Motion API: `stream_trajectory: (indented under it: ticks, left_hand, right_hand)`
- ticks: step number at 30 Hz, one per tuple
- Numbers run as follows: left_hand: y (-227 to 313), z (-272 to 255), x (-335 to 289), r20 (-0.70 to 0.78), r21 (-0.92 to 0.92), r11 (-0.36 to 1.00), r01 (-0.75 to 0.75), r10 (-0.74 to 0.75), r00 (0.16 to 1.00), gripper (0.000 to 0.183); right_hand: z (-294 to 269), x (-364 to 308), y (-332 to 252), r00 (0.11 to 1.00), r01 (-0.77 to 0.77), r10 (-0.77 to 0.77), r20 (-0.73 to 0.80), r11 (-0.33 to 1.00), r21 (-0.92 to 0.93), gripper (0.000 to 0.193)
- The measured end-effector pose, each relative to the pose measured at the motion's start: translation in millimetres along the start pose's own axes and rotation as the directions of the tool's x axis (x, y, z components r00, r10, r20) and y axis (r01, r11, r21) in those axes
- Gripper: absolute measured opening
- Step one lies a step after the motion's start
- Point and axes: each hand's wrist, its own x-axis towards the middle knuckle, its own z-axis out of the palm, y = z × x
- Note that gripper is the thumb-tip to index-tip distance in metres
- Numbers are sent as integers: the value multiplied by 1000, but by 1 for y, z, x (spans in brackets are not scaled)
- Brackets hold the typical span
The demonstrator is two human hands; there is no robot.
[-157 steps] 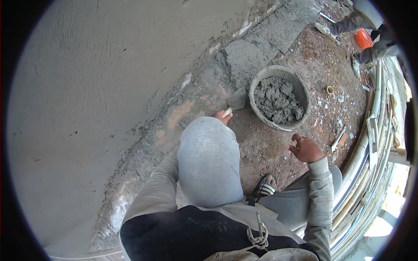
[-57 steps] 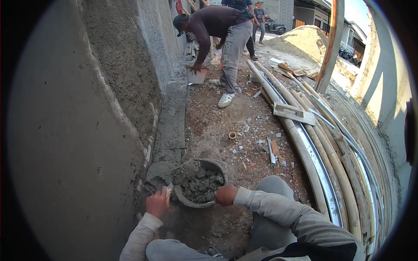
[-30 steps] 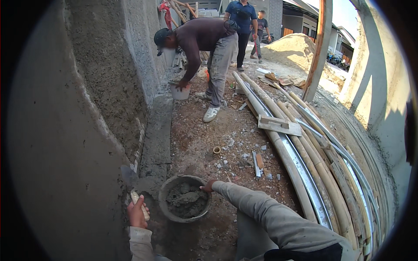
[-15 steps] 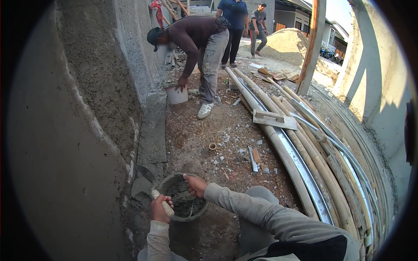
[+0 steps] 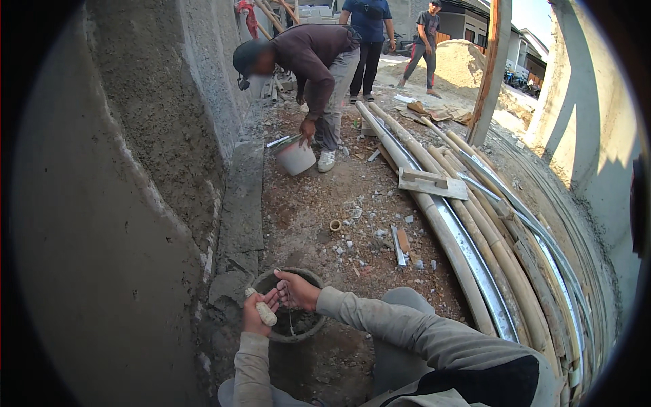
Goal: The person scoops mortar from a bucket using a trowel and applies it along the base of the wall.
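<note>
My left hand holds the pale, rounded handle of a trowel, whose dark blade shows beyond the hand by the wall. Its fingers reach toward my right hand, which hovers over a round bucket with its thumb raised and its fingers apart. The fingertips of both hands come close together; whether they touch is hard to tell. Below them, inside the bucket, lies grey wet mortar. A thin pale strand hangs beneath my right fingers; what it is stays unclear.
Partly rendered wall rises at left, with a cement ledge along its foot. Ahead, a bent-over person grips a pale bucket. Bamboo poles and metal channels lie at right, carrying a plastering float. Two people stand farther back.
My right hand has moved left toward my left hand, its fingers loosening. The left hand and trowel shifted slightly right. The bent person's bucket moved right and tilted; a person behind stepped right.
</note>
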Motion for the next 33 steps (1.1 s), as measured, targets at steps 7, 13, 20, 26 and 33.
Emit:
stream_trajectory:
  ticks: [7,13,20,26,33]
  left_hand:
    - [20,116,2,215,-87,970,228,-205,955,21]
    - [6,71,15,407,-93,995,45,-4,913,22]
    - [17,121,-5,254,-42,998,-50,59,965,21]
    - [4,156,30,141,15,997,81,-82,987,25]
    - [27,198,31,253,-31,999,25,-16,967,13]
  right_hand:
    - [-8,11,3,907,214,-368,-206,823,-526,75]
    - [31,-43,0,793,277,-590,-151,571,-773,83]
    - [23,-65,-23,729,409,-684,-30,471,-781,86]
    - [-15,-70,-62,860,333,-502,-97,694,-638,88]
    - [-13,-74,-90,658,517,-751,-56,505,-691,87]
